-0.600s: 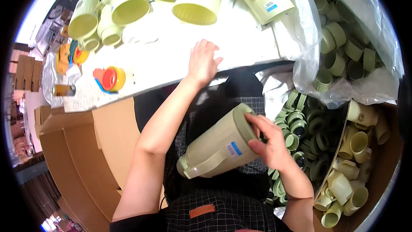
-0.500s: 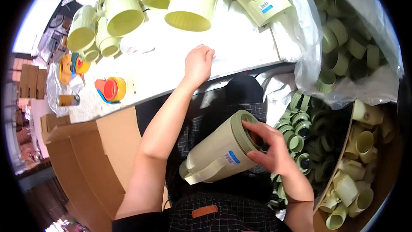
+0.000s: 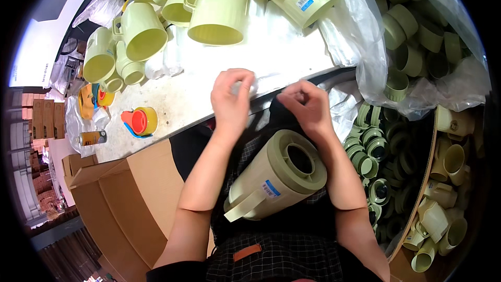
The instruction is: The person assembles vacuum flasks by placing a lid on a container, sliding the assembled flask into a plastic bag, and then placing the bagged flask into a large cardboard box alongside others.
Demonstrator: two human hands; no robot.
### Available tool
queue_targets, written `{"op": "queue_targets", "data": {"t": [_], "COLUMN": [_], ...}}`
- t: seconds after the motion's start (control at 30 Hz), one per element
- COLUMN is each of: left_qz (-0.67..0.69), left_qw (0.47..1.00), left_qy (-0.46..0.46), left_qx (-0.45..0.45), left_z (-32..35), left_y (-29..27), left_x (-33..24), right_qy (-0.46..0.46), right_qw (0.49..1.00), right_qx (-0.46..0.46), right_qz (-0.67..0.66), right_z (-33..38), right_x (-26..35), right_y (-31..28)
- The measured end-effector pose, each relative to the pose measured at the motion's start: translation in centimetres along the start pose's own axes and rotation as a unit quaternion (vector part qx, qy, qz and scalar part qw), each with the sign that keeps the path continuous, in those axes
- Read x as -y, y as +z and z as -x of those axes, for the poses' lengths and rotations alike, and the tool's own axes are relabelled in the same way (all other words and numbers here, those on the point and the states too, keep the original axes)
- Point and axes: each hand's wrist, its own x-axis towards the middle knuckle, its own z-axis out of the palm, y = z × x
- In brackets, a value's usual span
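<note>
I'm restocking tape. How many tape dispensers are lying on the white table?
2. A yellow tape dispenser with a red core lies near the table's front edge. An orange tape dispenser lies further left, beside clear plastic bags. More may be hidden under the bags.

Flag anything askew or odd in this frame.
The pale green jug lies on its side in the person's lap, unheld; the left hand and right hand are up at the table edge. More jugs lie tipped on the table.
</note>
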Motion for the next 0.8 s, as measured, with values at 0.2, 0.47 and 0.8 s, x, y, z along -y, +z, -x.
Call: {"op": "queue_targets", "data": {"t": [0.2,0.47,0.8], "left_qz": [-0.196,-0.012,0.422], "left_qw": [0.974,0.982,0.859], "left_qy": [0.006,-0.165,-0.255], "left_qx": [0.117,0.087,0.138], "left_z": [-0.9,-2.8,1.9], "left_y": [3.2,2.2,-0.3], "left_x": [5.2,7.8,-1.7], "right_qy": [-0.021,-0.042,-0.062], "right_qw": [1.0,0.999,0.985], "right_qx": [0.015,-0.019,-0.098], "right_qz": [0.009,-0.007,-0.128], "right_z": [1.0,0.2,0.4], "right_x": [-2.2,-3.8,-5.8], "right_y": [0.3,0.4,-0.5]}}
